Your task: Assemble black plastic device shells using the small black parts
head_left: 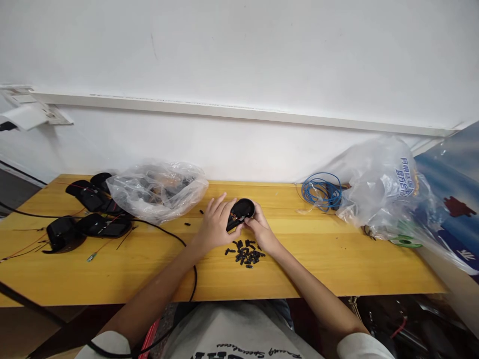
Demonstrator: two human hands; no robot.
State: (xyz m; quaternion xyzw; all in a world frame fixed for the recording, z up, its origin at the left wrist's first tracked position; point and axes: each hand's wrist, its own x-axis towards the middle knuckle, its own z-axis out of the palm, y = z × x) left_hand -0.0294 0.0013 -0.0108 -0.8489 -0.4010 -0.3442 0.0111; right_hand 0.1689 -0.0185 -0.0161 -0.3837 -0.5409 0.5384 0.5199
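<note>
We saw both hands meet near the middle of the wooden table (pixel 112 279), closed together on a small black shell (pixel 241 212) with thin wires showing inside it. The left hand (pixel 215 224) wrapped its fingers around the shell's left side, while the right hand (pixel 260 230) pinched its right edge. Just near of the hands lay a heap of small black parts (pixel 247 253), and a few strays sat to the left of the left hand. At the far left we noted a clear plastic bag (pixel 159 189) beside several more black shells (pixel 90 219). To the right lay a coil of blue wire (pixel 321 192) and a larger plastic bag (pixel 385 189).
</note>
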